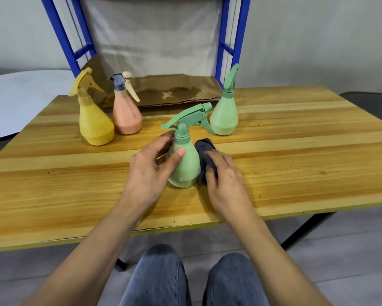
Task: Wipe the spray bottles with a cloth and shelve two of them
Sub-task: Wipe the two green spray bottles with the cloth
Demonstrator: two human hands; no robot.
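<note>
A green spray bottle (184,164) stands upright in the middle of the wooden table (296,164). My left hand (149,171) grips its left side, thumb on the front. My right hand (226,184) presses a dark cloth (204,151) against the bottle's right side. A second green bottle (224,115) stands behind to the right. A yellow bottle (94,122) and a pink bottle (127,115) with a grey nozzle stand at the back left.
A blue-framed shelf (237,40) stands behind the table; its lowest level holds stained brown cardboard (174,89). A white round table (20,102) sits to the left. My knees in jeans show below the table's front edge.
</note>
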